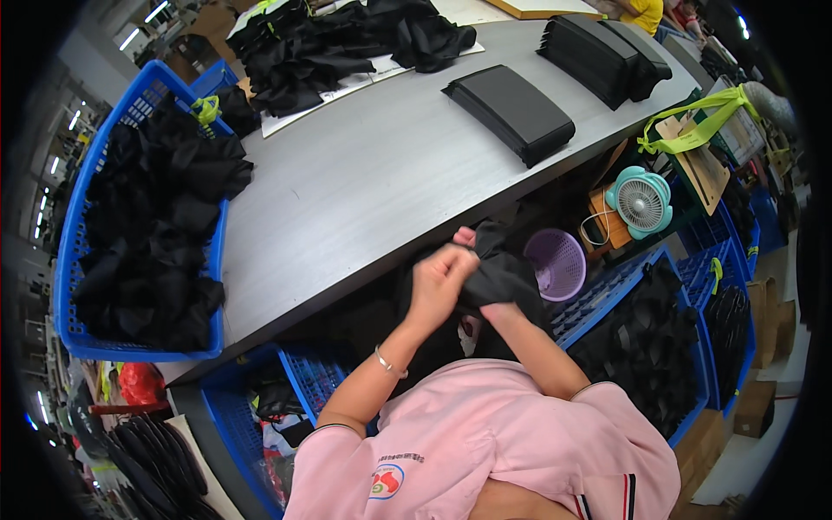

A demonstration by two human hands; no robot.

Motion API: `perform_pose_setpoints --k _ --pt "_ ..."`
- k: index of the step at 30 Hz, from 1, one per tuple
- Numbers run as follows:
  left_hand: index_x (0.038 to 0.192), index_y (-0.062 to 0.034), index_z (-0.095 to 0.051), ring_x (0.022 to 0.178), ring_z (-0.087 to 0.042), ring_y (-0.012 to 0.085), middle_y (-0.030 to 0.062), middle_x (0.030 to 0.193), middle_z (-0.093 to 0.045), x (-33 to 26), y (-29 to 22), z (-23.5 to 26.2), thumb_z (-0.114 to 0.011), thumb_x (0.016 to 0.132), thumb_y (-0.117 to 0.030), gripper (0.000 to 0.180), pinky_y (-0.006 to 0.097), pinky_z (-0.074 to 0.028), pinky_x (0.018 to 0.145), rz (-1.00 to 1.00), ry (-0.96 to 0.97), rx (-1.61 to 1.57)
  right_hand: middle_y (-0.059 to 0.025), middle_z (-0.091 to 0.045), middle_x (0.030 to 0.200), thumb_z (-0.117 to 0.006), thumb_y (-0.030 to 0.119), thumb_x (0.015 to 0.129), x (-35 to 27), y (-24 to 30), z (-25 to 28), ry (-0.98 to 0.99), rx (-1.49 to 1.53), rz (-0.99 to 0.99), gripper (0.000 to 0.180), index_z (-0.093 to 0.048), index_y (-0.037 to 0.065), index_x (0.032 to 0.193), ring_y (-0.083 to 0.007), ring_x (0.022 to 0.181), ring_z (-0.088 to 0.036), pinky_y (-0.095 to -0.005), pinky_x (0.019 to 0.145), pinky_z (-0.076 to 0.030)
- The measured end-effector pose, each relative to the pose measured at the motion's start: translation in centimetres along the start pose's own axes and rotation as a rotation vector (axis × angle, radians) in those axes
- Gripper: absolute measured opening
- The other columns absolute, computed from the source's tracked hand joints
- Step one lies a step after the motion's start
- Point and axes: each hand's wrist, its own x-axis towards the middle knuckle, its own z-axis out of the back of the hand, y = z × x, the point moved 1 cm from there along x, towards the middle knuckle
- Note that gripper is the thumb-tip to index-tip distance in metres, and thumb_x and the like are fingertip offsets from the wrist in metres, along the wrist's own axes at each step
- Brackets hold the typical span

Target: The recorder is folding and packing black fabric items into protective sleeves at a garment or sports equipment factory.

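Note:
Close to the near edge of the table, my left hand (440, 279) pinches a piece of black cloth (507, 273), its fingers curled closed. My right forearm runs into that cloth, which covers most of my right hand (465, 236). Only a few bent fingertips poke out past the cloth, just beyond my left hand, and they look closed on its edge. The cloth hangs in loose folds over the wrist; its full shape is hidden.
On the grey table (347, 186) lie stacks of flat black pieces (511, 113) and a black cloth heap (347, 52). A blue basket (65, 260) of black cloth stands left. Right are a purple basket (556, 264), a turquoise fan (641, 201) and blue crates (693, 407).

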Motion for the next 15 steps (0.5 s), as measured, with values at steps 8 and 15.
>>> perform_pose_setpoints --k 8,15 --pt "0.069 -0.0069 -0.061 0.061 -0.038 0.0019 -0.0094 0.067 -0.049 8.3 5.5 11.4 -0.068 0.096 -0.022 0.032 0.024 -0.03 0.053 0.117 -0.556 -0.211 -0.0004 -0.052 0.095 -0.047 0.017 0.105 -9.9 4.6 -1.1 0.492 -0.373 -0.369 0.014 -0.051 0.004 0.105 -0.0112 0.088 -0.062 -0.0238 0.079 -0.047" --pt "0.074 -0.008 -0.063 0.063 -0.045 0.0023 -0.0076 0.069 -0.056 5.3 1.0 7.8 -0.069 0.096 -0.022 0.026 0.022 -0.036 0.055 0.334 -0.145 -0.258 -0.0129 -0.061 0.117 -0.061 0.019 0.098 -4.7 5.3 1.2 -0.046 -0.854 0.306 0.04 -0.049 0.001 0.132 -0.0216 0.105 -0.062 -0.0331 0.094 -0.05"
